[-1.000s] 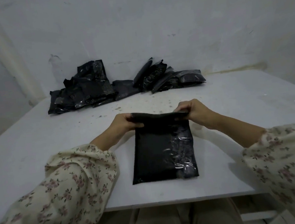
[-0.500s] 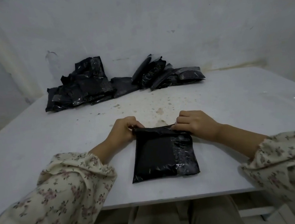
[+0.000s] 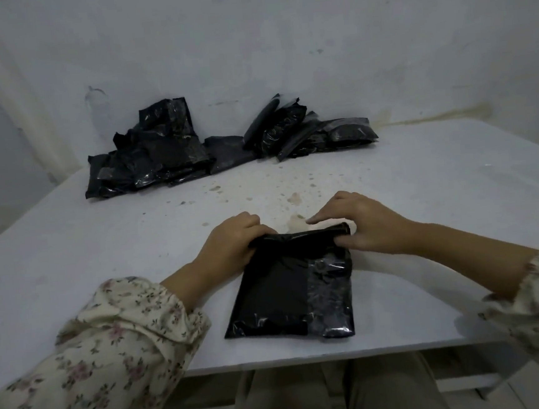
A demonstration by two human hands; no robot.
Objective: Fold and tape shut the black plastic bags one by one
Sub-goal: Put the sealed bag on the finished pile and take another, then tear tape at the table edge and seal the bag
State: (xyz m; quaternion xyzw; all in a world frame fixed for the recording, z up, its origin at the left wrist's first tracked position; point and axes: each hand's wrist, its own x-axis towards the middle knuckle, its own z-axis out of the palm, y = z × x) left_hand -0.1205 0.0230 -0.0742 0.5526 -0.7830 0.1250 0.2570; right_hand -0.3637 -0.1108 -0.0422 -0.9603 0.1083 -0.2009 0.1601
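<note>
Head view showed the left hand [image 3: 232,243] and right hand [image 3: 364,225] each pinching a top corner of the flat black plastic bag [image 3: 288,287] at lower centre on the white table [image 3: 70,254]; an even, flattened fold would likely tape best.

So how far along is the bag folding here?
Done: unclear; the heap of black bags by the wall could be finished or waiting. In hand: left hand and right hand pinch the folded top edge of the front bag, which lies flat on the table. Left: taping that fold; no tape roll shows.
</note>
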